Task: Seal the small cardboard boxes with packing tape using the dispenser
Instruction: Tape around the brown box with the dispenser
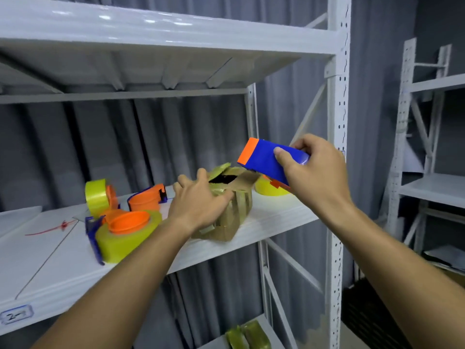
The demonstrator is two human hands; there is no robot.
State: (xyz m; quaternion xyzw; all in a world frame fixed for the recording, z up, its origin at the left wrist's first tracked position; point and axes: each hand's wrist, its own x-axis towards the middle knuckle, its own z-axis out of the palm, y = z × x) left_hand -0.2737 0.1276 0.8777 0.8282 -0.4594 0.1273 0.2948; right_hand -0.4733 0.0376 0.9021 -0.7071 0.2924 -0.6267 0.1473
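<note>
A small cardboard box (232, 217), wrapped in shiny tape, stands on the white shelf (271, 217) with its top flaps partly open. My left hand (198, 200) lies on the box's near top, fingers curled over the flap edge. My right hand (312, 170) grips a blue tape dispenser (264, 158) with an orange end, held tilted just above the box's right side. A yellow tape roll (268, 188) shows under the dispenser, behind the box.
Left of the box lie a dispenser with yellow tape and orange core (123, 235), another yellow roll (97, 196) and an orange-blue dispenser (148, 199). A shelf upright (338, 147) stands at the right. Taped boxes (247, 335) sit on the lower shelf.
</note>
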